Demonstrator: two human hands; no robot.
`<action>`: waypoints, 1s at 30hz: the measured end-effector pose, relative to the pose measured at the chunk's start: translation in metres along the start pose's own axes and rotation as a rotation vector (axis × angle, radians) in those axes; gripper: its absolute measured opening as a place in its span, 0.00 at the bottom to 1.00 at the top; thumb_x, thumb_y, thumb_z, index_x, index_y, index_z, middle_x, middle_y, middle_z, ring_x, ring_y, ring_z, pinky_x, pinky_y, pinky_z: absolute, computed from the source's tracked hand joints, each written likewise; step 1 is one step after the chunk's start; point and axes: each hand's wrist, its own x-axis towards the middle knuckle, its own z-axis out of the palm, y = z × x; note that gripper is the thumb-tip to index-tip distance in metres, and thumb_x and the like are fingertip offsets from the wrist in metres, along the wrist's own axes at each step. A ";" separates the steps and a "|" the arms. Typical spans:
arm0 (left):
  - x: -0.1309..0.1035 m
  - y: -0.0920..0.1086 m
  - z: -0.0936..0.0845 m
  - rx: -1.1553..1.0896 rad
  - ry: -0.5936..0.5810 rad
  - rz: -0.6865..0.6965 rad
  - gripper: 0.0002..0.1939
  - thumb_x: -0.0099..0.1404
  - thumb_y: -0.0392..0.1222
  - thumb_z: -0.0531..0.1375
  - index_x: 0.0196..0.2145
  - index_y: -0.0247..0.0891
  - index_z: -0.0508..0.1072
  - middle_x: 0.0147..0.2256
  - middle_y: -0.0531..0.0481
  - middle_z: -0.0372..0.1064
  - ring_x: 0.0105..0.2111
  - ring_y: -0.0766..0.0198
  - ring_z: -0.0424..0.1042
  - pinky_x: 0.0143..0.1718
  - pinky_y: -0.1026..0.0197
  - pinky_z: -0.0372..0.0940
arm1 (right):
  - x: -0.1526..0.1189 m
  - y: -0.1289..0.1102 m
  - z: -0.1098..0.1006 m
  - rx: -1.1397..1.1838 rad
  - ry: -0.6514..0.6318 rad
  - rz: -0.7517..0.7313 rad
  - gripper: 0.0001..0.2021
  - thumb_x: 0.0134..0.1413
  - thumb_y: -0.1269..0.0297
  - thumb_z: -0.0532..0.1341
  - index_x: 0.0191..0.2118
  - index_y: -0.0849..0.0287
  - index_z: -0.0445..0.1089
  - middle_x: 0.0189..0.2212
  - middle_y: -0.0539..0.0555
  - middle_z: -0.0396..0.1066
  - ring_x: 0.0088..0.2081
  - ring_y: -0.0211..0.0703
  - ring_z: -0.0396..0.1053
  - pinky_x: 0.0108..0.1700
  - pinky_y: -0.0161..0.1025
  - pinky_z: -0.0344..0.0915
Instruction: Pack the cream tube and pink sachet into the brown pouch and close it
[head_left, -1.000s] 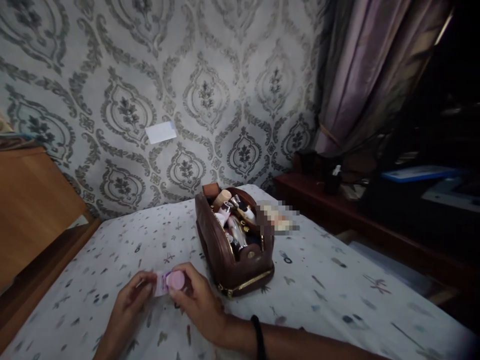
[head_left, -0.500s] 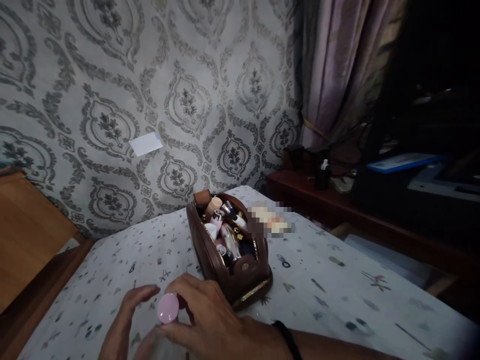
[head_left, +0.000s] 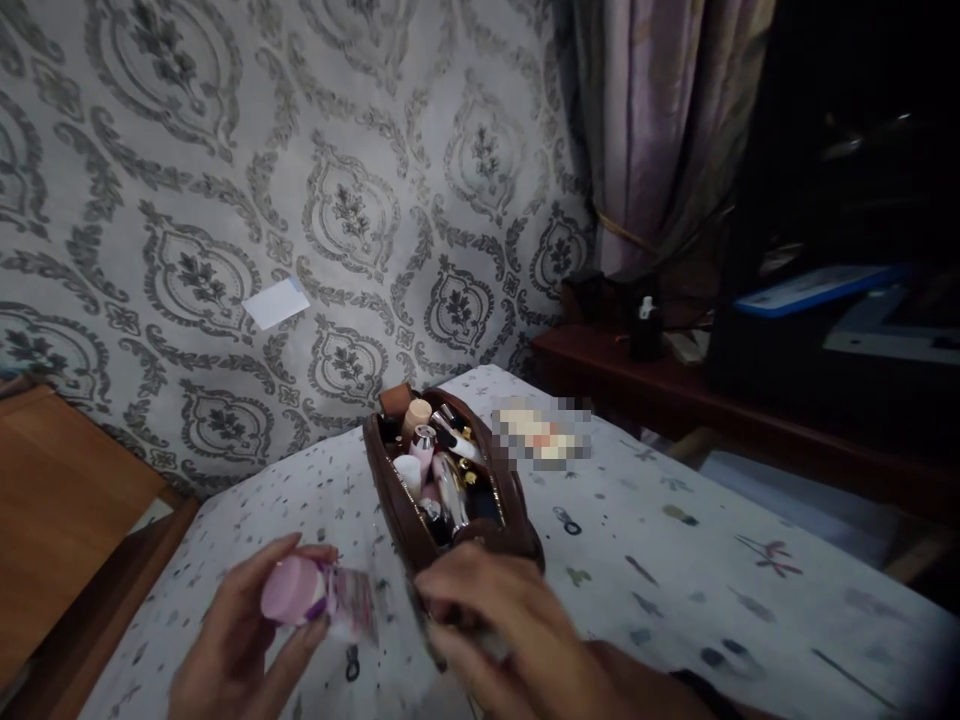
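My left hand (head_left: 251, 625) grips a small bottle with a pink cap (head_left: 291, 590), thumb on one side and fingers on the other. Its see-through body, with pinkish print, points right and is smeared by motion. Just right of it stands a brown cosmetic bag (head_left: 390, 490), unzipped along the top. Inside lie several cosmetics, among them a white-capped item (head_left: 407, 472), a beige-capped bottle (head_left: 417, 415) and a shiny silver tube (head_left: 451, 490). At the bag's near end is my right hand (head_left: 502, 625), fingers curled and blurred; whether they hold anything is unclear.
The bag rests on a patterned white cloth (head_left: 630, 520). A pixelated patch (head_left: 540, 435) hides something beyond it. To the right runs a dark red shelf (head_left: 592, 355) bearing a small dark bottle (head_left: 646, 330). A wooden board (head_left: 67, 510) stands at left, and patterned wallpaper rises behind.
The pink-capped bottle, earlier in my right hand's fingers, is now in my left and tilted sideways. My right hand has shifted right to the bag's near end. The view has turned slightly.
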 end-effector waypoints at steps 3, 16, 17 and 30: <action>0.014 0.020 0.004 -0.039 0.053 -0.027 0.36 0.49 0.61 0.71 0.53 0.46 0.70 0.46 0.46 0.78 0.45 0.47 0.77 0.44 0.52 0.75 | 0.002 0.025 -0.028 -0.054 0.224 0.041 0.12 0.67 0.61 0.53 0.52 0.48 0.68 0.43 0.57 0.74 0.46 0.51 0.72 0.49 0.49 0.70; 0.062 0.051 0.074 -0.081 -0.242 0.093 0.23 0.56 0.52 0.67 0.46 0.40 0.70 0.43 0.48 0.74 0.40 0.58 0.76 0.39 0.62 0.72 | -0.007 0.076 -0.039 -0.127 0.254 0.319 0.18 0.68 0.54 0.50 0.59 0.51 0.62 0.58 0.57 0.67 0.61 0.50 0.65 0.62 0.49 0.65; 0.064 0.051 0.079 -0.074 -0.272 0.100 0.22 0.56 0.51 0.66 0.46 0.40 0.69 0.42 0.48 0.74 0.40 0.58 0.76 0.39 0.62 0.72 | -0.007 0.076 -0.039 -0.128 0.254 0.315 0.18 0.68 0.54 0.50 0.59 0.51 0.62 0.58 0.57 0.68 0.61 0.50 0.66 0.62 0.49 0.65; 0.089 0.046 0.107 0.173 -0.503 0.259 0.13 0.61 0.45 0.64 0.43 0.41 0.74 0.40 0.48 0.75 0.41 0.57 0.73 0.43 0.58 0.66 | -0.014 0.080 -0.039 -0.112 0.246 0.302 0.19 0.68 0.55 0.51 0.61 0.50 0.61 0.60 0.58 0.67 0.62 0.51 0.65 0.64 0.53 0.64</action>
